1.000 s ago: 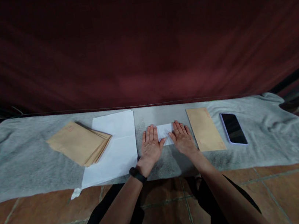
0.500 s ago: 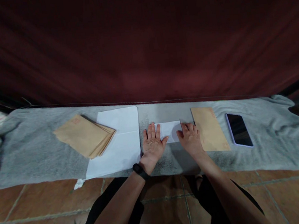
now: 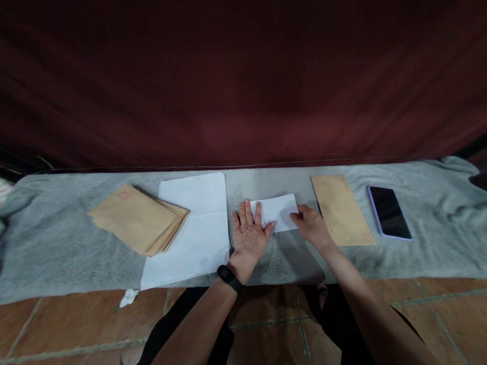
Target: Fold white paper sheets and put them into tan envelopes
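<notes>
A small folded sheet of white paper (image 3: 280, 212) lies on the grey cloth in front of me. My left hand (image 3: 249, 231) rests flat with fingers spread, over the paper's left end. At the right end, my right hand (image 3: 310, 222) has its fingers curled in, thumb and fingers pinching the paper's edge. Just right of that hand lies a single brown envelope (image 3: 342, 211). Left of my left hand is a stack of larger white sheets (image 3: 201, 237) with a crease across the middle.
A fanned pile of brown envelopes (image 3: 137, 218) partly overlaps the white sheets. A phone (image 3: 389, 213) in a purple case lies far right. The grey cloth (image 3: 448, 220) covers a long narrow surface, with a dark red curtain (image 3: 228, 76) behind and a tiled floor (image 3: 60, 359) below.
My right hand's fingers have gone from lying stretched over the paper's right end to curling in at its edge. The left hand stays in place.
</notes>
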Demonstrator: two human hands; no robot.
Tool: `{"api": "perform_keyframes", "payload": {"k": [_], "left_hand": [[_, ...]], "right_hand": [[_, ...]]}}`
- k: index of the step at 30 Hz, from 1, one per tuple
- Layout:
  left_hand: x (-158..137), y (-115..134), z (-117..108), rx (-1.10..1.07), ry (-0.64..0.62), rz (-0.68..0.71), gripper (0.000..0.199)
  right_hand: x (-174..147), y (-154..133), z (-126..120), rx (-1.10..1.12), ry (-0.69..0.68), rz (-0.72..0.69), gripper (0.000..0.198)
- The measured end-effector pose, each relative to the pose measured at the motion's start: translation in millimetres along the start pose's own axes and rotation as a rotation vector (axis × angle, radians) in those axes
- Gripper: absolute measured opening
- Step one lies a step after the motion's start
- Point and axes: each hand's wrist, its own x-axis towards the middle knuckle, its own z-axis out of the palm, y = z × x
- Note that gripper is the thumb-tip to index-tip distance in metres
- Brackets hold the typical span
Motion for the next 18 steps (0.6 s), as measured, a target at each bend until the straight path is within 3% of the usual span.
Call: {"api": "perform_keyframes", "payload": {"k": [5, 8, 11, 14, 16, 18], "left_hand": [[0.0, -2.5, 2.1, -0.040, 0.032, 0.008, 0.066], [2.7, -8.1, 0.3, -0.160, 0.080, 0.008, 0.060], [10.1, -16.1, -3.7, -0.434, 0.150, -0.024, 0.064], [19.4, -23.1, -6.3, -0.809, 0.169, -0.183, 0.075], [23.8, -26.2, -6.6, -1.072, 0.107, -0.340, 0.075], [25.7, -28.1, -6.6, -1.321, 0.015, -0.450, 0.059]], "right_hand": [[4.7, 9.0, 1.9, 0.464, -0.062, 0.059, 0.013], [6.6, 10.6, 4.1, 0.581, -0.078, 0.074, 0.017], [8.2, 11.0, 4.9, 0.682, -0.079, 0.077, 0.014], [7.9, 10.1, 4.3, 0.780, -0.069, 0.070, 0.013], [6.8, 8.3, 3.9, 0.836, -0.064, 0.064, 0.016], [5.9, 5.9, 4.1, 0.873, -0.062, 0.058, 0.019]]}}
